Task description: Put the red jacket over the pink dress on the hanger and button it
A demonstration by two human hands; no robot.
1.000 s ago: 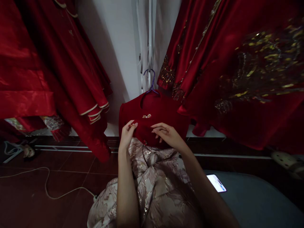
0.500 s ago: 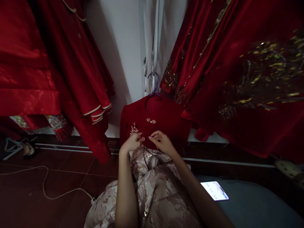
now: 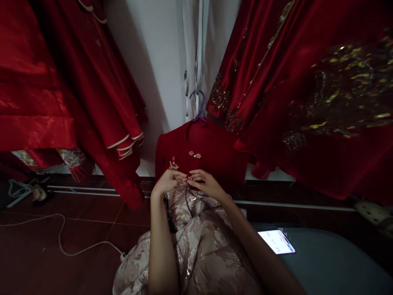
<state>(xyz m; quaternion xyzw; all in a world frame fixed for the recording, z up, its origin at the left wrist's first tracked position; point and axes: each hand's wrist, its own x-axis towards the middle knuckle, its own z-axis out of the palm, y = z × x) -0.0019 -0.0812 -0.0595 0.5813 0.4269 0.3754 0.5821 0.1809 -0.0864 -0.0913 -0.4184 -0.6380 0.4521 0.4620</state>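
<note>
A red jacket [image 3: 221, 151] hangs on a purple hanger [image 3: 201, 107] in front of me. On its chest sits a jewelled flower clasp [image 3: 195, 155], with a tasselled brooch [image 3: 173, 164] lower to the left. Just below, my left hand [image 3: 169, 182] and my right hand [image 3: 207, 184] meet at a second jewelled clasp [image 3: 189, 178] on the jacket front. Fingers of both hands pinch it from either side and partly cover it. Patterned, shiny pinkish cloth [image 3: 211, 241] lies under my forearms.
Red garments [image 3: 113, 82] hang at left, and sequinned red ones [image 3: 346, 94] at right. A lit phone [image 3: 278, 241] rests on a grey-blue surface [image 3: 325, 258]. A white cable [image 3: 61, 241] crosses the tiled floor; a pale rail [image 3: 294, 206] runs low behind.
My hands have come together at the lower clasp; the right hand moved left to it, and its fingers now touch the left hand's. The view has shifted slightly.
</note>
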